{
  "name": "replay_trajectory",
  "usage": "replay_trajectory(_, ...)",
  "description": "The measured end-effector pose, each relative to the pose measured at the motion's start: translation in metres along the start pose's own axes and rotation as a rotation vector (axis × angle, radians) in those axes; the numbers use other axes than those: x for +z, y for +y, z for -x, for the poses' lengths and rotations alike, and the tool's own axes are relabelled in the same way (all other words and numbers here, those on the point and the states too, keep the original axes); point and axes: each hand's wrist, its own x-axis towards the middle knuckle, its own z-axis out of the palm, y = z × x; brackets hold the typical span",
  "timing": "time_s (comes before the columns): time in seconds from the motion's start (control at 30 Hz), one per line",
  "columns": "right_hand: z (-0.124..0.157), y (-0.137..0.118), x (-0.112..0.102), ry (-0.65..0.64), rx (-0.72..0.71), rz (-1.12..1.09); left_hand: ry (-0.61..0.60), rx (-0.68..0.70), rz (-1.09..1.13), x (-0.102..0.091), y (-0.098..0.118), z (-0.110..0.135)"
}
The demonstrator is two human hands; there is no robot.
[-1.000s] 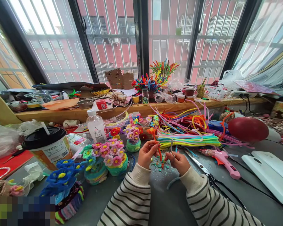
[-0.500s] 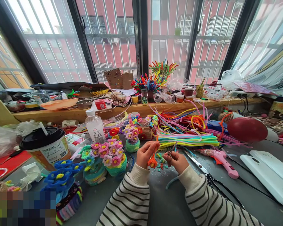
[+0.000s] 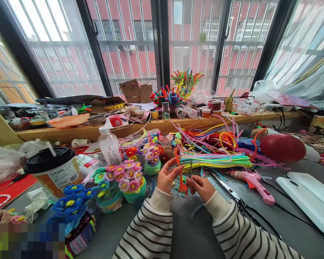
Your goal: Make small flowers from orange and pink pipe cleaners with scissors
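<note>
My left hand (image 3: 167,175) pinches an orange pipe cleaner (image 3: 177,158) between thumb and fingers. Its upper end sticks up above the fingertips, and a fuzzy orange flower shape (image 3: 183,187) hangs at the lower end. In my right hand (image 3: 202,187) is a small pair of metal scissors (image 3: 190,169), closed in the fingers with the narrow blades pointing up. The right fingertips are close beside the orange flower; whether they touch it I cannot tell. Fluffy trimmings (image 3: 175,184) lie on the grey table beneath, partly hidden by my hands.
Pink flower pot (image 3: 133,190), blue flower pot (image 3: 70,207) and lidded cup (image 3: 54,171) stand left, near a plastic bottle (image 3: 109,145). A pipe-cleaner bundle (image 3: 218,161) lies ahead. Large scissors (image 3: 229,189), a pink glue gun (image 3: 255,183) and a white case (image 3: 307,201) lie right.
The orange pipe cleaner has turned in my left hand, so its stem now points up and the flower hangs lower. The small scissors have swung upright and moved slightly left.
</note>
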Motion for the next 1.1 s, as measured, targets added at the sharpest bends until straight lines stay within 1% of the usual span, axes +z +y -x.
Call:
replay_trajectory(0.17,0.0035,-0.0041,0.0012,-0.049,-0.138,0.147,0.024,-0.109,0.033,-0.0017,-0.0016,-0.0005)
replay_trajectory(0.3,0.0035,-0.0017,0.0029,-0.043,-0.217,0.251,-0.005,-0.119,0.038,-0.0029,-0.004,-0.0019)
replay_trajectory(0.37,0.0026,-0.0001,0.0032,-0.029,-0.224,0.291,-0.013,-0.122,0.004,-0.0037,-0.0047,-0.0025)
replay_trajectory(0.47,0.0016,0.0,0.0025,-0.014,-0.203,0.291,-0.047,-0.116,-0.04,-0.0045,-0.0052,-0.0027)
replay_trajectory(0.57,0.0018,-0.0025,0.0003,0.037,-0.186,0.303,-0.084,-0.113,-0.059,-0.0046,-0.0057,-0.0026)
replay_trajectory(0.63,0.0026,-0.0042,-0.0008,0.059,-0.2,0.328,-0.096,-0.104,-0.063,-0.0046,-0.0061,-0.0027)
replay_trajectory(0.8,0.0042,-0.005,0.0012,0.004,-0.255,0.354,-0.088,-0.068,-0.031,-0.005,-0.0055,-0.0031)
replay_trajectory(0.93,0.0053,-0.0055,0.0036,-0.043,-0.268,0.349,-0.061,-0.043,-0.018,-0.0034,-0.0034,-0.0021)
replay_trajectory(1.1,0.007,-0.0051,0.006,-0.122,-0.269,0.313,-0.067,-0.024,-0.027,-0.0014,-0.0023,-0.0006)
